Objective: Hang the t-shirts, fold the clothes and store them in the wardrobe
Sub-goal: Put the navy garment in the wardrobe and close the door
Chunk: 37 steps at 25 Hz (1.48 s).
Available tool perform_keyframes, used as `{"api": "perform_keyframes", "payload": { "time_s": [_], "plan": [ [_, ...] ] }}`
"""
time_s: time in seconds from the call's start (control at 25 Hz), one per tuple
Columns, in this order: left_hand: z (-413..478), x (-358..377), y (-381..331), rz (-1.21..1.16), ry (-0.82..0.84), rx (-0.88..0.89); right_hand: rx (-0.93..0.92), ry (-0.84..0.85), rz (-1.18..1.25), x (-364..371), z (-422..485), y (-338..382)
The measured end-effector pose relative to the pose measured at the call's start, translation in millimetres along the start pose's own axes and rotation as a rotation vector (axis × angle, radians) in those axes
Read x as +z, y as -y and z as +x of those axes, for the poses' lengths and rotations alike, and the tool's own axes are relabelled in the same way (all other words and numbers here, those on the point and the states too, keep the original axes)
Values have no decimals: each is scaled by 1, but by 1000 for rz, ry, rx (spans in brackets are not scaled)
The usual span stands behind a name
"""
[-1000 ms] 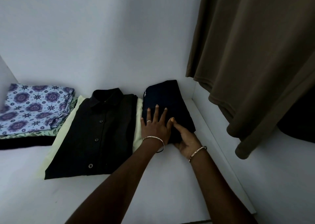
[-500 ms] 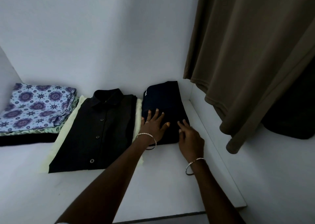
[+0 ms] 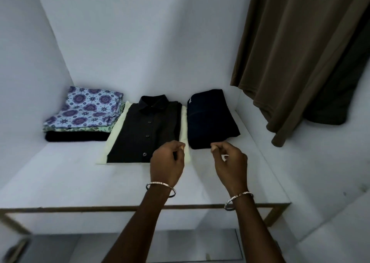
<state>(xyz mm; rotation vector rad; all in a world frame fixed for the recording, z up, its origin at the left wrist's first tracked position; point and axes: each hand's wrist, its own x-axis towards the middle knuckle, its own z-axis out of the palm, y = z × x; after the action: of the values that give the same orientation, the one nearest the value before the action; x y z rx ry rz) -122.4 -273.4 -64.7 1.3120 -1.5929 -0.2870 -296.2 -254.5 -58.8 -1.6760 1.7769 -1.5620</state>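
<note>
Navy folded garment (image 3: 212,120): lies flat at the right end of the white shelf (image 3: 80,178). Its long axis runs away from me toward the back wall.
Right hand (image 3: 230,162): the nearer one. The garment's near edge sits just beyond its knuckles, slightly to the left. The fingers curl loosely toward the thumb, hold nothing, and look clear of the cloth.
Left hand (image 3: 167,162): same loose curl, empty. It hovers over the near right corner of the black shirt (image 3: 148,128). The navy piece lies ahead and to its right.
Black shirt: folded and buttoned on a pale yellow garment (image 3: 116,140), just beside the navy one. I cannot tell whether they touch.
Patterned stack (image 3: 88,108): far left, well apart.
Brown hanging garment (image 3: 290,52): right of the shelf, clear of both hands.
My read: the navy piece looks stored. Any last squaring would fall to the right hand, pushing along that long axis.
</note>
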Motion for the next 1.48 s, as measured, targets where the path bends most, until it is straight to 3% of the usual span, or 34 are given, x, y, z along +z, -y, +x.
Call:
{"api": "perform_keyframes", "payload": {
  "time_s": [0.4,0.84,1.48],
  "plan": [
    [-138,-111,-31,141,-26,72,-89,78,27,-11,-144,82],
    [-272,-243,-35,130,-99,-145,-114,257,62,-28,-300,152],
    [-379,-439,-66,357,-703,-323,-414,606,214,-43,-405,248]
  ]
}}
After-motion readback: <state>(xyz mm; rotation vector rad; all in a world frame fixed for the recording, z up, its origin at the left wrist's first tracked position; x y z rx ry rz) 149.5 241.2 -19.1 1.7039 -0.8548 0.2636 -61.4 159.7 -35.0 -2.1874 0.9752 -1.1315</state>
